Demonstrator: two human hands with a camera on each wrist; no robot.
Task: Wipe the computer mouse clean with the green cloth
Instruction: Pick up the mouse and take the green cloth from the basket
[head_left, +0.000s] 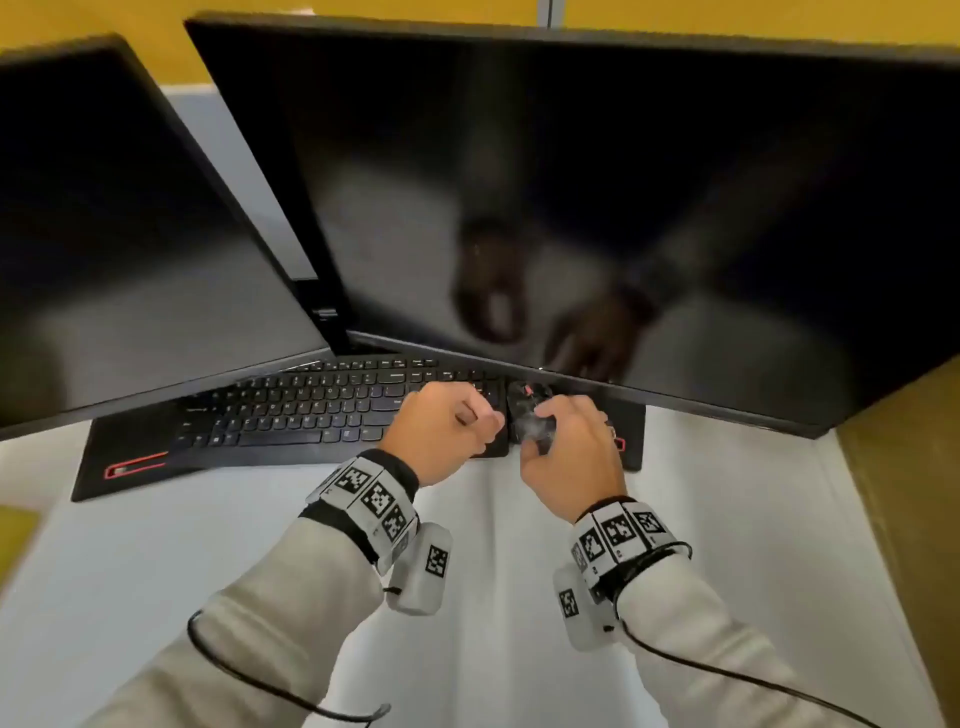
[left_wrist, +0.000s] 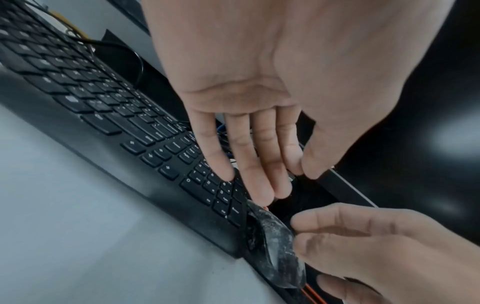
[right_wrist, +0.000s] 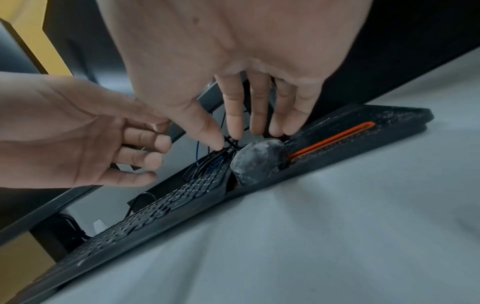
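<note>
- computer mouse (head_left: 531, 420): black, mottled with pale grey dust
- keyboard (head_left: 311, 405): black with white key legends
- desk mat (right_wrist: 363, 142): black with an orange-red loop outline
- worktop (head_left: 493, 597): pale grey-white
- monitors (head_left: 571, 182): black, dark screens
- wall (head_left: 156, 47): mustard yellow
- wrist bands (head_left: 371, 496): white with black square-code patterns
- sleeves (head_left: 270, 623): light grey

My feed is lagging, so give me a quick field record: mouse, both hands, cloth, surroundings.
mouse: black mouse, dusty grey film on its shell, on the black desk mat right of the keyboard
right hand: right hand over the mouse, fingers reaching down around it; firm grip cannot be told
left hand: left hand beside the mouse, above the keyboard's right end, holding nothing
green cloth: not visible in any view
surroundings: two dark monitors behind, white desk
</note>
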